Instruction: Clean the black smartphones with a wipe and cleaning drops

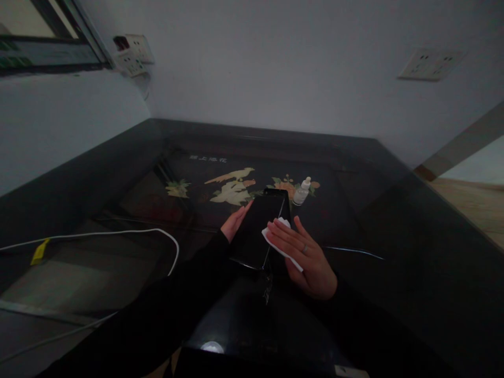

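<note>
My left hand grips a black smartphone along its left edge, partly hidden behind it. The phone is tilted above the dark table, its glossy dark face toward me. My right hand presses a folded white wipe against the phone's right side. Its fingers lie together over the wipe, and a ring shows on one of them. Just beyond the phone's upper right corner stands a small white bottle with a narrow tip.
The glossy black table carries a printed bird-and-flower picture. A white cable with a yellow tag curves across the left. Wall sockets sit at right, and another socket pair at upper left.
</note>
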### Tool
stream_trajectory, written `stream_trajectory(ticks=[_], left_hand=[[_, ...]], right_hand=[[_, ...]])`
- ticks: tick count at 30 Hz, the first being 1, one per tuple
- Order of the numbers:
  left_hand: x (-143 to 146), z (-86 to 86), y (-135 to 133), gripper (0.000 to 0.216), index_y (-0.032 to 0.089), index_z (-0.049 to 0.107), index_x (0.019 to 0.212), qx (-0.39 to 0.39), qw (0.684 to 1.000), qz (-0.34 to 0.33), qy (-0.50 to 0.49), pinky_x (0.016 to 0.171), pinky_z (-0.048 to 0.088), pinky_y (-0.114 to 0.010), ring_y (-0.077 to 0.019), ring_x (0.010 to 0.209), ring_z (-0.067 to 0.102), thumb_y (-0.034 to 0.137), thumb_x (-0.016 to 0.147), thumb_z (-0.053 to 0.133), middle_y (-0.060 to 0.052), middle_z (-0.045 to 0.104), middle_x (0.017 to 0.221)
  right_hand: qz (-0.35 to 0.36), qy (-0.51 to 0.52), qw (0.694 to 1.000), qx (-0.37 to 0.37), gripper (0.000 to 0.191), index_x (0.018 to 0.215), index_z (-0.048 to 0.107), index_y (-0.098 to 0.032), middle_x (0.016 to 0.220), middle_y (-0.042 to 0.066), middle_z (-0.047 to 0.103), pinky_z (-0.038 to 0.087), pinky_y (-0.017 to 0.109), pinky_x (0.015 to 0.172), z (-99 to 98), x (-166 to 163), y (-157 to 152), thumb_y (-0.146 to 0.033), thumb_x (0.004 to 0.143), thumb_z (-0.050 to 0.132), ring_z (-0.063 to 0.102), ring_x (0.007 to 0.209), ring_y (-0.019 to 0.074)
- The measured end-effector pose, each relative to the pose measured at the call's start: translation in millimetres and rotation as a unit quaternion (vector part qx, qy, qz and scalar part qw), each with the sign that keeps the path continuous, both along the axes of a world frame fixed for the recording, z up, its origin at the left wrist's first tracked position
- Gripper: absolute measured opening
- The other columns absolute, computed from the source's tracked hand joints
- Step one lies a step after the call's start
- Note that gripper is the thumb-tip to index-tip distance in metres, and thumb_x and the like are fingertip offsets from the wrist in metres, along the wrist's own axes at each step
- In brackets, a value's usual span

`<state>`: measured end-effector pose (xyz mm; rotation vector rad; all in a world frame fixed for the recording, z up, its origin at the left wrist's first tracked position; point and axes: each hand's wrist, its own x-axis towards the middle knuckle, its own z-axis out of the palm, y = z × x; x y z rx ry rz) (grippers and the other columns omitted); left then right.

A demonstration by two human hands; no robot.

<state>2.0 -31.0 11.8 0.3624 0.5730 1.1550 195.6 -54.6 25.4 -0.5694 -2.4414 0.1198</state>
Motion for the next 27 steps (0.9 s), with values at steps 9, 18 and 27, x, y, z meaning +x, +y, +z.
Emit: stream_trajectory(ticks=[9,18,27], left_hand=[[8.1,15.9,-5.8,0.056,0.022,0.014,0.14,0.008,0.999,-0.022,0.022,0.096,0.03,-0.035,-0.0186,0.099,0.057,0.033,0.087,0.032,-0.007,0.051,0.126],[5.2,18.7,-14.0,0.065,0.024,0.006,0.14,0.053,0.993,-0.104,-0.005,0.095,0.032,-0.039,-0.0222,0.102,0.056,0.041,0.085,0.037,-0.011,0.047,0.13],[10.6,22.4,-30.3,0.063,0.034,0.01,0.138,0.107,0.987,-0.12,-0.016,0.085,0.042,-0.043,-0.0269,0.101,0.057,0.039,0.083,0.04,-0.007,0.033,0.14]], right_hand=[[0.068,-0.03,0.996,0.054,0.049,0.128,0.039,-0.01,0.13,0.009,0.047,0.019,0.051,0.106,1.0,-2.1,-1.9,-0.009,0.079,0.038,0.031,0.128,0.0209],[0.093,-0.014,0.993,0.077,0.049,0.128,0.039,-0.008,0.129,0.009,0.048,0.023,0.05,0.105,-0.9,-4.2,-11.3,-0.014,0.079,0.037,0.031,0.128,0.0225],[-0.018,0.012,0.994,0.103,0.051,0.131,0.037,-0.014,0.129,0.008,0.048,0.017,0.05,0.107,8.9,17.1,11.0,-0.013,0.08,0.035,0.036,0.125,0.021]])
